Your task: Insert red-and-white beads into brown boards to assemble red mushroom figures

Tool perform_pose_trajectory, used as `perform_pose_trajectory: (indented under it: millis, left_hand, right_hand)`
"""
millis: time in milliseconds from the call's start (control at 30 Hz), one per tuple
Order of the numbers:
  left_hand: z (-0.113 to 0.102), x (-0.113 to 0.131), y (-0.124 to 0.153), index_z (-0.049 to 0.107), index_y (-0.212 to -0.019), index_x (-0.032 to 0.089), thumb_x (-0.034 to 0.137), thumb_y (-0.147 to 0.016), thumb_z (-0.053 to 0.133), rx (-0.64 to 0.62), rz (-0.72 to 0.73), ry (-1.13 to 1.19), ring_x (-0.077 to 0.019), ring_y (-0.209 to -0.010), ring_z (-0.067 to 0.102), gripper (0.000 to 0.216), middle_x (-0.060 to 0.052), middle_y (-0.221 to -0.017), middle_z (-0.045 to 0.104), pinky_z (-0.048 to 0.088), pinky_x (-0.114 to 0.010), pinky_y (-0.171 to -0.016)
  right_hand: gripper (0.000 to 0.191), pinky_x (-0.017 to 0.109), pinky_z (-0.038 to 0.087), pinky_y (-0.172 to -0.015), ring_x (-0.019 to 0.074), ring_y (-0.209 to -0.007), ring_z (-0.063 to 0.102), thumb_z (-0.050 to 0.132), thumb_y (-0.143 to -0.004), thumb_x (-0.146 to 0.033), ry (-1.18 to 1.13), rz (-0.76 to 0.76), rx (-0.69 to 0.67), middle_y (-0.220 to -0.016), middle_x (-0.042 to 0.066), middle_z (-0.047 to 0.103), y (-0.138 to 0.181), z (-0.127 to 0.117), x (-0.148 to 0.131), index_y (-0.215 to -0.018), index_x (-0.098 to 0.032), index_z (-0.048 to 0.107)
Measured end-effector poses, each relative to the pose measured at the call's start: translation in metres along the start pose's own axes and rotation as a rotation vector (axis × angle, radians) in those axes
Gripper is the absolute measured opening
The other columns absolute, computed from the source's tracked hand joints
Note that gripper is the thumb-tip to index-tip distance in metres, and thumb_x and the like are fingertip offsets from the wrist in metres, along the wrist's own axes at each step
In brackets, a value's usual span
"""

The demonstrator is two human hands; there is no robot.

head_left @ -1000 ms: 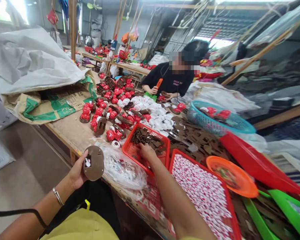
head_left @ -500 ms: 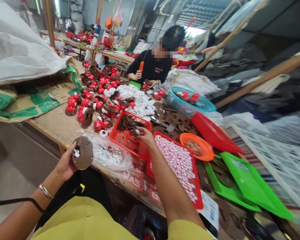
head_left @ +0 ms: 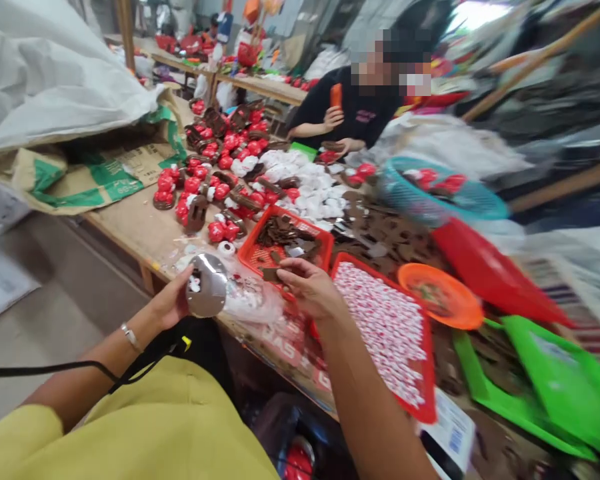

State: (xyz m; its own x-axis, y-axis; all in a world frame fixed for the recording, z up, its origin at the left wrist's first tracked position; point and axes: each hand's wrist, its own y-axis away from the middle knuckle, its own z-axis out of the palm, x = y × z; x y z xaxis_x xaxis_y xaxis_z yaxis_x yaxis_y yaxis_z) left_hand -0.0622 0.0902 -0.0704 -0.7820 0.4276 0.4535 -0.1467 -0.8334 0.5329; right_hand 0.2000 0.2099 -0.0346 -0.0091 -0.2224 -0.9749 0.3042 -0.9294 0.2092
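My left hand grips a brown oval wooden plaque with a small white and red piece in its cut-out, held up just off the table's near edge. My right hand is closed in a pinch on a small flat brown wooden piece, lifted above the near corner of a red mesh basket full of similar brown pieces. A clear plastic bag of small white and red parts lies between my hands.
A red tray of white and red parts sits right of my hand, with an orange dish, green trays and a teal basket beyond. Red and brown assembled toys cover the table. A person in black sits opposite.
My right hand has come out of the red mesh basket with a brown piece and drawn back toward me. My left hand has kept its hold on the plaque. The view swung.
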Motion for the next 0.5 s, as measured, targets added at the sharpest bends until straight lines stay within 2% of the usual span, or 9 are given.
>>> perform_pose_trajectory:
  millis: [100,233,367,500]
  left_hand:
    - [-0.006,-0.003,-0.005,0.068,-0.103,0.013,0.046,-0.089,0.060,-0.008,-0.024,-0.019,-0.0204,-0.075,0.069,0.037,-0.010,-0.090,0.073,0.056,-0.033,-0.075]
    - [-0.014,-0.009,-0.003,0.069,-0.107,0.011,0.045,-0.085,0.065,-0.073,-0.004,-0.050,-0.0218,-0.083,0.069,0.041,-0.013,-0.097,0.073,0.054,-0.034,-0.081]
    - [-0.021,-0.011,0.000,0.069,-0.109,0.012,0.049,-0.085,0.065,-0.097,-0.025,-0.050,-0.0224,-0.085,0.068,0.044,-0.013,-0.098,0.073,0.052,-0.034,-0.082]
    - [-0.027,-0.008,0.000,0.068,-0.107,0.015,0.062,-0.082,0.060,-0.082,-0.133,-0.007,-0.0249,-0.081,0.067,0.053,-0.012,-0.093,0.073,0.051,-0.039,-0.078]
  right_hand:
    - [0.039,0.019,0.045,-0.046,0.0094,-0.054,0.058,0.088,-0.060,-0.035,0.046,-0.055,-0.179,-0.071,-0.002,0.065,0.017,0.040,-0.008,-0.087,-0.020,0.064]
    - [0.034,0.022,0.050,-0.056,0.0121,-0.069,0.061,0.083,-0.067,-0.033,0.159,-0.144,-0.399,-0.083,0.001,0.064,0.034,0.082,-0.019,-0.090,-0.019,0.062]
    - [0.031,0.025,0.051,-0.068,0.0123,-0.075,0.061,0.082,-0.069,-0.030,0.159,-0.247,-0.382,-0.082,-0.001,0.061,0.035,0.102,-0.020,-0.087,-0.020,0.060]
    - [0.033,0.025,0.050,-0.061,0.0116,-0.067,0.058,0.084,-0.067,-0.032,0.078,-0.245,-0.307,-0.079,-0.001,0.062,0.029,0.104,-0.012,-0.087,-0.020,0.060]
